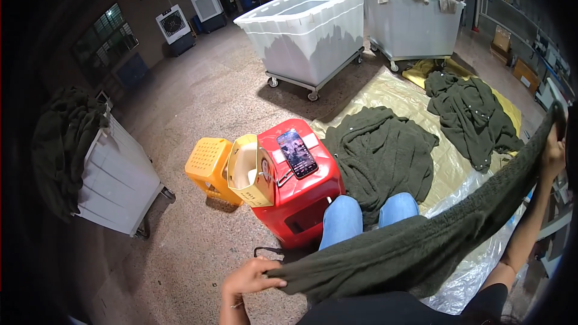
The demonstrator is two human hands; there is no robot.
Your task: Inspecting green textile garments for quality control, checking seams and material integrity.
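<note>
I hold a dark green knitted garment (415,241) stretched out between both hands, above my knees in blue jeans (344,218). My left hand (250,278) pinches one end low at the bottom centre. My right hand (553,150) grips the other end, raised high at the right edge. Two more dark green garments lie flat on the floor sheet ahead: one near my knees (379,153) and one farther right (469,114).
A red plastic stool (304,198) carries a phone (297,153); a yellow paper bag (247,171) and a yellow stool (208,159) stand left of it. Wheeled white bins sit ahead (307,30), back right (415,24) and at left (117,174), some draped with cloth. Yellow and clear sheets (445,162) cover the floor.
</note>
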